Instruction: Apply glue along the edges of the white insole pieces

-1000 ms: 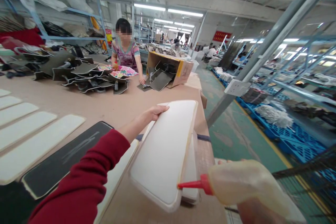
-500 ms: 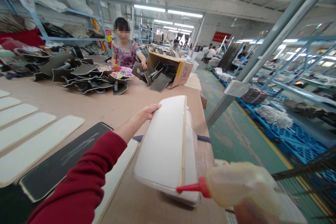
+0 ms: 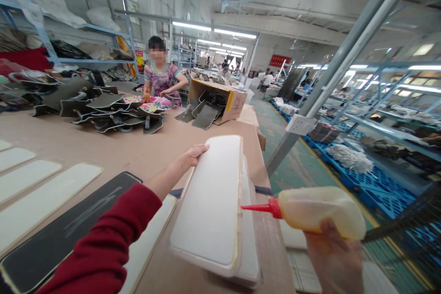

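Observation:
My left hand [image 3: 195,154] grips the far left corner of a white rounded panel [image 3: 206,206], thumb on top. The panel lies tilted over a stack of similar white panels [image 3: 251,239], and a yellowish glue line runs along its right edge. In my right hand [image 3: 332,252] is a squeeze glue bottle [image 3: 317,211] of cloudy plastic with amber liquid inside. It lies sideways, its red nozzle pointing left at the panel's right edge. Whether the tip touches the edge I cannot tell.
More white panels [image 3: 62,193] and a black panel [image 3: 79,220] lie at left on the brown table [image 3: 138,151]. Dark bag pieces [image 3: 113,112] are heaped beyond, near a co-worker [image 3: 161,76] and a cardboard box [image 3: 237,101]. A slanted metal post [image 3: 330,69] rises at right.
The glue bottle's nozzle has moved from the panel's near right corner up along its right edge. The co-worker's hand has drawn back from the dark pieces by the box.

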### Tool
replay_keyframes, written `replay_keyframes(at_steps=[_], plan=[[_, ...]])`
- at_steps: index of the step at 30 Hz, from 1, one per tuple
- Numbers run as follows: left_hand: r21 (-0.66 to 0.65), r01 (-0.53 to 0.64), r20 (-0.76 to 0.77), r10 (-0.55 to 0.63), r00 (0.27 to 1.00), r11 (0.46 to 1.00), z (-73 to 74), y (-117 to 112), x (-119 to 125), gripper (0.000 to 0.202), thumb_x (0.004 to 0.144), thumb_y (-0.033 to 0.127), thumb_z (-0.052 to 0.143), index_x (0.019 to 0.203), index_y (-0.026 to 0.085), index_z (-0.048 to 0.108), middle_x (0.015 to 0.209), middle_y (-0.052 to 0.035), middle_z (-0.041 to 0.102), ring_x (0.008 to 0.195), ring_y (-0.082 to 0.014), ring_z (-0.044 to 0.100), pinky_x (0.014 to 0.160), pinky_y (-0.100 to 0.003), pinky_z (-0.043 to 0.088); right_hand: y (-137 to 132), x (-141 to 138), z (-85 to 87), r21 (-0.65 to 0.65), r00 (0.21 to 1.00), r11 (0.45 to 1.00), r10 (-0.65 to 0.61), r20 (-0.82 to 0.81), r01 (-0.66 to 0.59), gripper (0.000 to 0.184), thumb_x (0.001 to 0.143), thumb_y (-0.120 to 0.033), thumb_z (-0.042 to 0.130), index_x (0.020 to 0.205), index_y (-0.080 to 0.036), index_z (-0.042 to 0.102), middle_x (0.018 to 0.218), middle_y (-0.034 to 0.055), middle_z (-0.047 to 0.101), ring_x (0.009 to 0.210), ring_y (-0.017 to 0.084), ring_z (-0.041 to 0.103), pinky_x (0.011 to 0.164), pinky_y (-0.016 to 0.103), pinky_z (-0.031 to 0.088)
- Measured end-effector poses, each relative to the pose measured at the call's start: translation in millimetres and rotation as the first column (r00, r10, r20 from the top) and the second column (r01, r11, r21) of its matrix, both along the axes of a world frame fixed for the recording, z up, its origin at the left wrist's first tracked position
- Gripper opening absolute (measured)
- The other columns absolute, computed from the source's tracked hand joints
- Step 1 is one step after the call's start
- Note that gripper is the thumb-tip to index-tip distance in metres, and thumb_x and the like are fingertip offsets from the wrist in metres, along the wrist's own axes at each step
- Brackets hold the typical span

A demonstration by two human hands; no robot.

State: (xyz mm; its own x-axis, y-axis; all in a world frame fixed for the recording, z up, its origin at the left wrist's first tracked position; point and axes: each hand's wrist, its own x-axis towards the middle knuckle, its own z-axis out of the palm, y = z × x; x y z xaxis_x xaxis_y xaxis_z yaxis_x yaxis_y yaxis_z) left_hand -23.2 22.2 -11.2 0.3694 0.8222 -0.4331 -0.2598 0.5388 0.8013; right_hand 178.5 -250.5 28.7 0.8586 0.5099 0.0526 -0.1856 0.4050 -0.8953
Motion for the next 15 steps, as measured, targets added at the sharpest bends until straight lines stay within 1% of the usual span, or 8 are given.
replay_keyframes(at_steps=[2,4,6,9,12,13,15], plan=[[-0.003,0.007,0.003,-0.007,1.000,1.000,0.3,0,0,0.018,0.083,0.011,0.065,0.101,0.011,0.067,0.062,-0.0045,0.071,0.050,-0.0170,0.066,0.053,-0.028,0.058,1,0,-0.7,-0.018,0.999,0.999,0.046,0.010,-0.046,0.072,0.039,-0.042,0.090,0.104,-0.020,0.068,0.105,0.0094,0.067,0.105,0.034,0.058,0.106,0.056,0.031],[-0.008,0.006,0.004,-0.006,1.000,1.000,0.6,1,-1,0.019,0.081,0.011,0.067,0.100,0.010,0.068,0.064,-0.0056,0.072,0.050,-0.0178,0.066,0.053,-0.029,0.058,2,2,-3.3,-0.019,0.996,0.996,0.092,0.023,-0.091,0.074,0.041,-0.040,0.090,0.109,-0.020,0.066,0.103,0.0101,0.068,0.099,0.034,0.061,0.102,0.057,0.037],[-0.015,0.000,0.006,0.000,1.000,1.000,0.9,1,-2,0.019,0.081,0.010,0.068,0.100,0.010,0.068,0.064,-0.0059,0.072,0.049,-0.0175,0.065,0.053,-0.029,0.058,1,5,-9.3,-0.008,0.989,0.990,0.144,0.033,-0.143,0.076,0.045,-0.038,0.090,0.115,-0.021,0.064,0.102,0.0107,0.068,0.093,0.033,0.064,0.096,0.055,0.044],[-0.031,-0.016,0.010,0.017,1.000,0.999,0.9,1,-3,0.019,0.081,0.008,0.066,0.100,0.009,0.068,0.063,-0.0061,0.071,0.048,-0.0176,0.065,0.052,-0.029,0.057,-4,13,-25.2,0.004,0.972,0.973,0.232,0.040,-0.233,0.077,0.053,-0.034,0.088,0.123,-0.021,0.059,0.104,0.0108,0.068,0.087,0.030,0.066,0.090,0.050,0.050],[-0.054,-0.046,0.024,0.048,0.999,0.997,-0.3,3,-4,0.020,0.080,0.007,0.066,0.100,0.009,0.068,0.064,-0.0069,0.071,0.048,-0.0182,0.065,0.052,-0.030,0.058,-14,21,-44.7,-0.029,0.949,0.948,0.316,0.011,-0.316,0.076,0.056,-0.031,0.087,0.126,-0.021,0.057,0.108,0.0117,0.068,0.088,0.030,0.066,0.087,0.048,0.052],[-0.062,-0.062,0.030,0.064,0.998,0.996,-0.8,4,-5,0.020,0.081,0.007,0.066,0.100,0.009,0.068,0.064,-0.0071,0.071,0.047,-0.0181,0.065,0.052,-0.030,0.058,-16,24,-50.3,-0.045,0.941,0.940,0.339,-0.011,-0.339,0.076,0.056,-0.030,0.087,0.125,-0.021,0.058,0.108,0.0122,0.068,0.089,0.031,0.066,0.085,0.048,0.053],[-0.076,-0.105,0.045,0.108,0.993,0.992,-1.8,7,-8,0.019,0.083,0.006,0.062,0.102,0.008,0.067,0.064,-0.0069,0.071,0.045,-0.0173,0.064,0.052,-0.030,0.058,-19,28,-57.9,-0.058,0.936,0.934,0.349,-0.047,-0.351,0.069,0.060,-0.036,0.085,0.122,-0.020,0.060,0.107,0.0139,0.067,0.092,0.033,0.065,0.082,0.048,0.055]])
